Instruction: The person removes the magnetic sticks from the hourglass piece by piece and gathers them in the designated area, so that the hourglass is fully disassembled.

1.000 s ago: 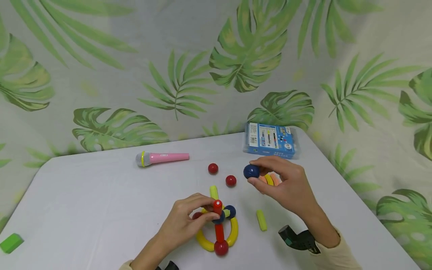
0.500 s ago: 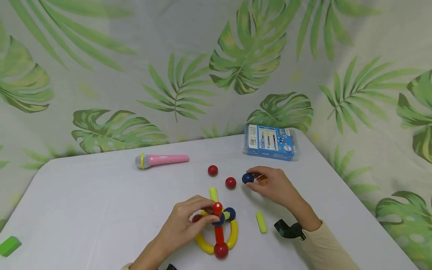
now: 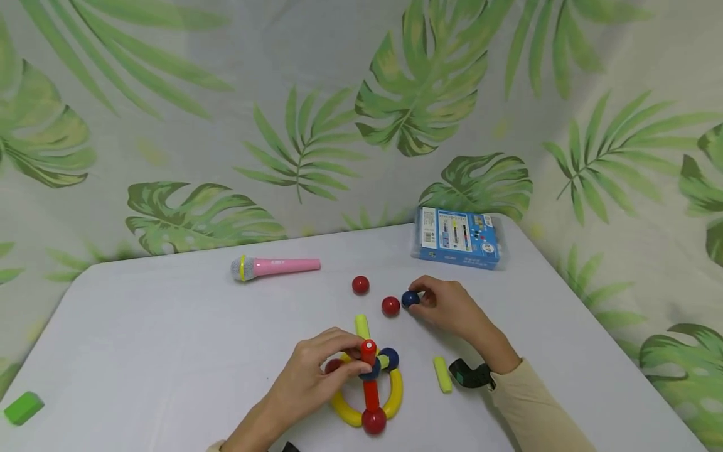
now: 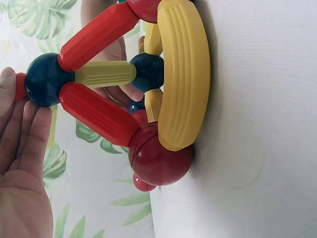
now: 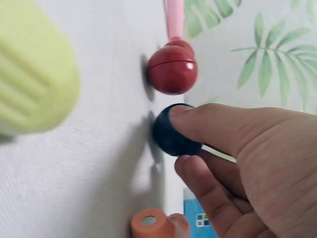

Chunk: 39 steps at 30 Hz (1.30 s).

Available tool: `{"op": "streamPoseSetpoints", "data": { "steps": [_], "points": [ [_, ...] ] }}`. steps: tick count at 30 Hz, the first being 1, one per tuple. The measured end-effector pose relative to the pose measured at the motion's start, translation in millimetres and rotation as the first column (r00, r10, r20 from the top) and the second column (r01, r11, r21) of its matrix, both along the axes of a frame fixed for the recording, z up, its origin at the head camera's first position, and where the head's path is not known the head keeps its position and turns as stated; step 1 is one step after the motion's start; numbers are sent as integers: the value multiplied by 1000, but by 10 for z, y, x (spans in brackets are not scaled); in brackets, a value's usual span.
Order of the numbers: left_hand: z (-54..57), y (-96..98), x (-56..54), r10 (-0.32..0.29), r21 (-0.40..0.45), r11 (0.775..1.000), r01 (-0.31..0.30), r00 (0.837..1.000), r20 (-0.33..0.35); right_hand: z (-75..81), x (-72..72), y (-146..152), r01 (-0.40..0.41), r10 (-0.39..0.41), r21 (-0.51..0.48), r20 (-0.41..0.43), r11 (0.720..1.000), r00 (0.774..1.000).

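My left hand [image 3: 313,370] pinches the short red rod [image 3: 368,350] that stands on top of a ball-and-rod magnetic frame, its fingertips also at the top blue ball [image 4: 47,79]. Below that ball, red rods [image 4: 101,114] and a pale green rod [image 4: 106,74] slope down to a ring of yellow curved pieces [image 4: 185,74] joined by balls on the white table. Farther right, my right hand [image 3: 452,311] holds a loose blue ball [image 5: 173,134] between thumb and fingers, low over the tabletop. A red ball [image 3: 390,306] sits just left of it.
Another red ball [image 3: 360,285] lies farther back. A yellow-green rod [image 3: 443,375] rests near the right wrist. Behind are a pink toy microphone [image 3: 282,266] and a blue box [image 3: 459,238]. An orange piece [image 5: 148,223] is beyond the right fingers; a green block [image 3: 24,408] lies far left.
My right hand has lowered the blue ball from above the orange and yellow pieces and brought it left, close to the red ball. My left hand keeps its hold on the frame.
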<state>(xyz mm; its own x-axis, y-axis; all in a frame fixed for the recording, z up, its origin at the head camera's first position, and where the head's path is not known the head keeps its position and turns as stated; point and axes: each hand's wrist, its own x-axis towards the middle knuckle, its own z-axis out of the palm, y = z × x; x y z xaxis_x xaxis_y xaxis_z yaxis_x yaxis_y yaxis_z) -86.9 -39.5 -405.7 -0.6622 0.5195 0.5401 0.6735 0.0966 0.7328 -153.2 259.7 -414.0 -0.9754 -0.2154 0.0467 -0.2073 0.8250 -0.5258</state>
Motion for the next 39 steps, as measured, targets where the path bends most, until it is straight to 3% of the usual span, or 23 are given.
{"op": "streamPoseSetpoints", "data": {
  "steps": [6,19,29,34,39],
  "points": [
    [3,6,-7,5,-10,1000,-5,1000,-1,-45,-25,-37,22,-22,-18,-26,1000,999],
    [3,0,8,17,-16,1000,-17,1000,-6,-57,11,-84,-50,48,-57,-26,997,998],
    [-4,5,10,14,-11,1000,-14,1000,-12,183,139,-77,-56,50,-78,-71,995,996],
    [-10,-2,10,18,-20,1000,-18,1000,6,354,267,-95,-141,118,-141,-159,980,980],
    [-12,-6,6,16,-24,1000,-16,1000,4,517,438,-201,-305,260,-188,-232,933,937]
  ]
}}
